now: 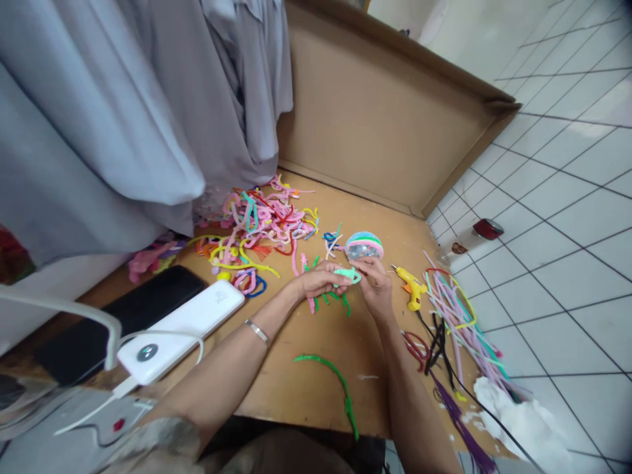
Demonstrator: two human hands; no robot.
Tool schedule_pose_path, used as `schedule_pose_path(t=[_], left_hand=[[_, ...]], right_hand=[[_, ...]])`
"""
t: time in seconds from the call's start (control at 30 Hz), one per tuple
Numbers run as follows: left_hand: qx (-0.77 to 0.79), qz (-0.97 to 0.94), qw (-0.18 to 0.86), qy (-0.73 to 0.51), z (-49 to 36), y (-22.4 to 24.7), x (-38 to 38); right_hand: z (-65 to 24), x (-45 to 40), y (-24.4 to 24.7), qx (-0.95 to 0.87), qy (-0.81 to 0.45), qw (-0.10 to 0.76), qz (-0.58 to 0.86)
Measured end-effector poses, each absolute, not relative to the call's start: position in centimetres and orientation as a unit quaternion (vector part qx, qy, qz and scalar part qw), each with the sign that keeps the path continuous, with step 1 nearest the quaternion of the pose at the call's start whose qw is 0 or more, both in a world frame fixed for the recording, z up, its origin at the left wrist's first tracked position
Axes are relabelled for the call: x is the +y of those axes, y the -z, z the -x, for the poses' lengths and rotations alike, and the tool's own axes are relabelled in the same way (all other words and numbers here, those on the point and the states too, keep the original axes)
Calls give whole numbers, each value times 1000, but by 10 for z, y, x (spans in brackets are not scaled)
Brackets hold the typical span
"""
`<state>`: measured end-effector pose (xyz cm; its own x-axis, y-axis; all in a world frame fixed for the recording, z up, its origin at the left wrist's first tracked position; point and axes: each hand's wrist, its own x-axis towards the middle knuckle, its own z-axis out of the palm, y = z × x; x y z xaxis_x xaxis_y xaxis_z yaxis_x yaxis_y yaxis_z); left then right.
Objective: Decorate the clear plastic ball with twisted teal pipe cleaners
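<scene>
My left hand (pixel 320 280) is closed on a light green pipe cleaner (pixel 349 274), which is bent into a small coil or loop. Close beside it, my right hand (pixel 375 280) pinches at the right end of that same piece. Just beyond my fingers stands a round ball-like thing (pixel 364 245) with blue, green and pink bands above a clear, speckled lower part. Short green and pink pipe cleaner pieces (pixel 338 299) lie beneath my hands. Nearer to me, a long green pipe cleaner (pixel 340 382) curves across the table.
A tangled heap of pipe cleaners (pixel 266 220) lies back left. A white power bank (pixel 182 329) and a black phone-like slab (pixel 123 316) are at left. To the right are a yellow glue gun (pixel 411 288), red-handled scissors (pixel 417 349) and straight pipe cleaners (pixel 459 322). A cardboard panel (pixel 385 105) stands behind.
</scene>
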<state>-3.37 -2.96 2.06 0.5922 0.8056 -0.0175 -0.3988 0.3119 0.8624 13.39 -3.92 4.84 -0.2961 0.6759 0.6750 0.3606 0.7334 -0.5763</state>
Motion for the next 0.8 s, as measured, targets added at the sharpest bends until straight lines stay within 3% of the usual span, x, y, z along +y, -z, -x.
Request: schedule_pose_path(t=[0.8], left_hand=[[228, -456, 764, -395, 33, -27, -32]], right_hand=[[-127, -43, -46, -689, -267, 543, 399]])
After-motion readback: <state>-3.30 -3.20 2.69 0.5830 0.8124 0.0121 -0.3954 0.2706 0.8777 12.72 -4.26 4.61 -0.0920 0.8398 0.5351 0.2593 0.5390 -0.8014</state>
